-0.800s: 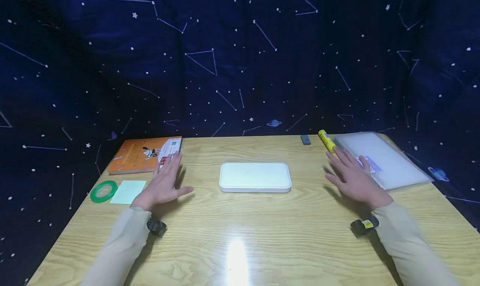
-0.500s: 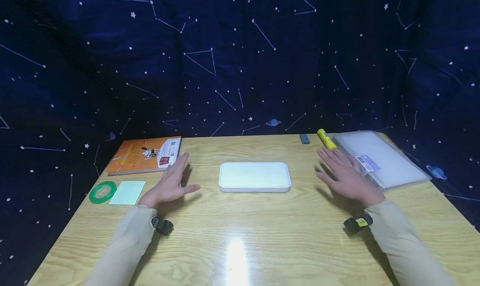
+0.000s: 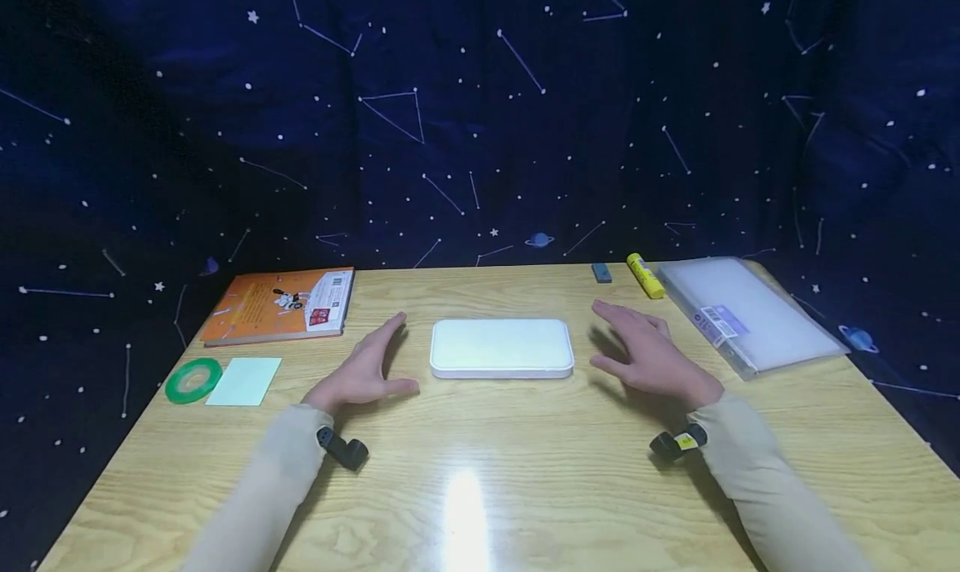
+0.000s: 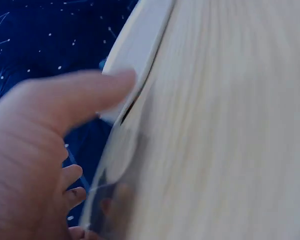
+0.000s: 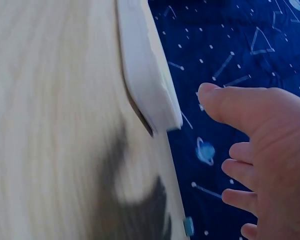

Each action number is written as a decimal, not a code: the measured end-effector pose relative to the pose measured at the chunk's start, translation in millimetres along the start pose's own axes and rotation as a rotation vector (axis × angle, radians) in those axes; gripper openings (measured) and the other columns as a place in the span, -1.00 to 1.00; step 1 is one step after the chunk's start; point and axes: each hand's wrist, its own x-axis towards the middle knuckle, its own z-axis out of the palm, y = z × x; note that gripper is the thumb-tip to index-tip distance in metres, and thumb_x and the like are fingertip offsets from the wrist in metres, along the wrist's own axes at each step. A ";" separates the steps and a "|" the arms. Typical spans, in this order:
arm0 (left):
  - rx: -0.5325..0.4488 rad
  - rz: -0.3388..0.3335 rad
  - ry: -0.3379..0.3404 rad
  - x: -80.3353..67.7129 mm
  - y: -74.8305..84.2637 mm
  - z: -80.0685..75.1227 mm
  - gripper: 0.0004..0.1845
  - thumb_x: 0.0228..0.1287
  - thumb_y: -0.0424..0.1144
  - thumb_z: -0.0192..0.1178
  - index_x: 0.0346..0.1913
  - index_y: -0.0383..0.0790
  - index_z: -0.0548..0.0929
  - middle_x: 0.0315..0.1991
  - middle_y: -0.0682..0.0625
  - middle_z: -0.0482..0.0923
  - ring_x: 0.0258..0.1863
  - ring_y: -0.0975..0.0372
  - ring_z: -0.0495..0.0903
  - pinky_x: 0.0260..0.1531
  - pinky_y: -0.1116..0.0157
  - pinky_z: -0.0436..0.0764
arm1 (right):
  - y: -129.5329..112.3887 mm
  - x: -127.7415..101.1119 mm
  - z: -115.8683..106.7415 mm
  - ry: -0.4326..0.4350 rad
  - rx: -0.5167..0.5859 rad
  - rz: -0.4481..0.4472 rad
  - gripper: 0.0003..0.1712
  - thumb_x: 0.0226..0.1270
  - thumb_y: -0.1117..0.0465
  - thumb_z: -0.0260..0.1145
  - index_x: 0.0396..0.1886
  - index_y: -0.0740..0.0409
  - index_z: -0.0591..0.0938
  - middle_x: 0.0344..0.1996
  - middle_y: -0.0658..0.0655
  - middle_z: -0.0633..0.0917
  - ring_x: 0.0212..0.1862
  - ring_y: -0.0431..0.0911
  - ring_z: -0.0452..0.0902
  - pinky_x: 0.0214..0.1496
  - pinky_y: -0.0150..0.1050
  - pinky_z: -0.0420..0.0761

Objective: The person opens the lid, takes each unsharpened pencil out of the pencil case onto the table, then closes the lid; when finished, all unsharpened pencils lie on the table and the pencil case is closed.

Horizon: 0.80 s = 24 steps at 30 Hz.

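Note:
In the head view a flat white box [image 3: 501,348] with rounded corners lies at the middle of the table. To its left my left hand [image 3: 363,373] hovers with thumb and fingers spread apart, a small gap short of the box. My right hand [image 3: 647,357] is held off the box's right end, its thumb apart from extended fingers. Neither hand touches anything. The left wrist view has the thumb [image 4: 90,95] in front of the white box [image 4: 140,42]. In the right wrist view the box's white side [image 5: 149,75] stands apart from the thumb [image 5: 235,107].
An orange book [image 3: 273,307], a green tape roll [image 3: 193,380] and a pale green sticky note pad [image 3: 243,381] lie at left. At right are a dark blue eraser-like block [image 3: 602,273], a yellow glue stick [image 3: 646,276] and a translucent plastic folder [image 3: 757,309]. A starry curtain hangs behind.
Both hands have moved inward toward the white box, the left hand rightward and the right hand leftward. The box and the other objects have stayed in place on the table.

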 end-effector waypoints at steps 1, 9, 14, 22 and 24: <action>0.002 0.014 0.004 0.6 0.6 2.5 0.18 -0.06 0.04 0.45 0.50 -0.31 -0.04 0.51 -0.24 -0.01 0.45 -0.17 0.03 0.37 -0.19 0.01 | -3.1 1.2 1.8 -0.001 0.013 -0.010 -0.09 0.23 -0.04 0.35 0.45 0.24 0.21 0.41 0.31 0.29 0.40 0.24 0.16 0.23 0.25 0.08; -0.033 0.130 0.078 13.1 7.5 19.2 0.12 -0.13 -0.01 0.50 0.47 -0.28 0.11 0.47 -0.20 0.14 0.44 -0.10 0.13 0.38 -0.10 0.10 | -25.6 12.6 21.0 0.027 0.063 -0.119 -0.18 0.14 0.03 0.42 0.36 0.20 0.35 0.33 0.23 0.41 0.34 0.14 0.26 0.15 0.16 0.18; -0.057 0.136 0.079 20.8 12.9 30.4 0.10 -0.13 0.00 0.50 0.46 -0.30 0.14 0.45 -0.19 0.18 0.44 -0.07 0.15 0.39 -0.04 0.12 | -37.6 20.8 30.9 0.033 0.138 -0.204 -0.26 0.11 0.07 0.46 0.28 0.18 0.45 0.27 0.18 0.48 0.27 0.08 0.33 0.07 0.00 0.26; -0.059 0.137 0.083 28.3 16.9 37.4 0.08 -0.13 0.03 0.49 0.45 -0.27 0.17 0.43 -0.20 0.23 0.41 -0.09 0.19 0.38 -0.07 0.14 | -50.0 32.0 44.8 0.040 0.172 -0.310 -0.38 0.09 0.13 0.46 0.18 0.12 0.54 0.21 0.10 0.54 0.22 0.01 0.37 0.05 -0.05 0.29; -0.064 0.118 0.085 28.9 17.1 38.0 0.08 -0.14 0.03 0.50 0.45 -0.25 0.19 0.42 -0.19 0.25 0.41 -0.08 0.20 0.37 -0.07 0.14 | -53.7 35.2 47.6 0.035 0.173 -0.333 -0.42 0.10 0.14 0.46 0.16 0.11 0.56 0.21 0.11 0.55 0.23 0.02 0.37 0.05 -0.02 0.30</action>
